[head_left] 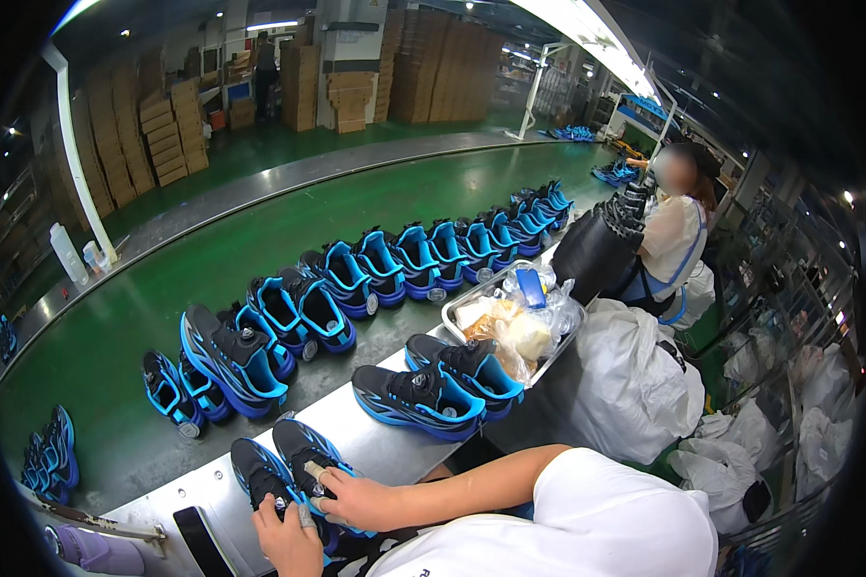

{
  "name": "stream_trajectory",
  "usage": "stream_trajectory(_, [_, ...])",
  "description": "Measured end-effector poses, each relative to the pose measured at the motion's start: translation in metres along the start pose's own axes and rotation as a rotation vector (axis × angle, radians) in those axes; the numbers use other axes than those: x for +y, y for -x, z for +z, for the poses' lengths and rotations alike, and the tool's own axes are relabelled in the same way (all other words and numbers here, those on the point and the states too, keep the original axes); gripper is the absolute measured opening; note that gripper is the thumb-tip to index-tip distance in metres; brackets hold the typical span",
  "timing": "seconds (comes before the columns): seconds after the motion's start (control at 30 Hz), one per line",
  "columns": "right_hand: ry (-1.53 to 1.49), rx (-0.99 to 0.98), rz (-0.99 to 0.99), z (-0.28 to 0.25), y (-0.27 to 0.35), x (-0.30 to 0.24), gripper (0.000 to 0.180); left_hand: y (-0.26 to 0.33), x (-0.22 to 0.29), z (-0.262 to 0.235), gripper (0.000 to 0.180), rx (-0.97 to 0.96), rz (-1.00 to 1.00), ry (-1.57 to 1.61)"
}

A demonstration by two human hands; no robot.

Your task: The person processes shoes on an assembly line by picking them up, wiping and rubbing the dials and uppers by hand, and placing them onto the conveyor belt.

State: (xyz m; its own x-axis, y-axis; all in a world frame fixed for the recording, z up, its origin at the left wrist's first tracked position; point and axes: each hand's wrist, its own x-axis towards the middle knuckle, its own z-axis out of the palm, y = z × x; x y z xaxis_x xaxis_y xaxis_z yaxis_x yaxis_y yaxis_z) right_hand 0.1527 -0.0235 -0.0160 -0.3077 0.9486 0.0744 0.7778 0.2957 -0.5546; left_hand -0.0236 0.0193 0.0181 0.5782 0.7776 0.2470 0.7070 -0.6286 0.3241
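A pair of black and blue sneakers (284,460) lies on the steel ledge (356,433) just in front of me. My left hand (287,543) grips the nearer sneaker from below, with tape around one finger. My right hand (358,500) reaches in from the right and closes over the other sneaker's upper near its laces. A second pair of the same sneakers (438,389) stands a little farther along the ledge, with neither hand on it.
A long row of blue sneakers (394,264) runs along the green conveyor belt (115,337). A metal tray (452,306) holds plastic bags. A black phone (202,540) and purple bottle (96,553) lie at the left. A co-worker (674,240) stands beyond white sacks (635,375).
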Motion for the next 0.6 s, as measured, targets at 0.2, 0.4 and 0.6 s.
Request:
stream_trajectory(0.2, [-0.283, 0.121, -0.048, -0.018, 0.010, -0.007, 0.041, -0.004, -0.003, 0.015, 0.037, 0.186, -0.091, 0.133])
stream_trajectory(0.4, [-0.157, 0.179, -0.057, -0.021, 0.016, -0.006, 0.053, -0.015, -0.001, 0.015, 0.031, 0.099, -0.135, 0.050])
stream_trajectory(0.6, [-0.108, 0.302, -0.107, -0.065, -0.009, 0.005, 0.020, -0.024, -0.004, 0.005, 0.018, 0.169, 0.007, 0.101])
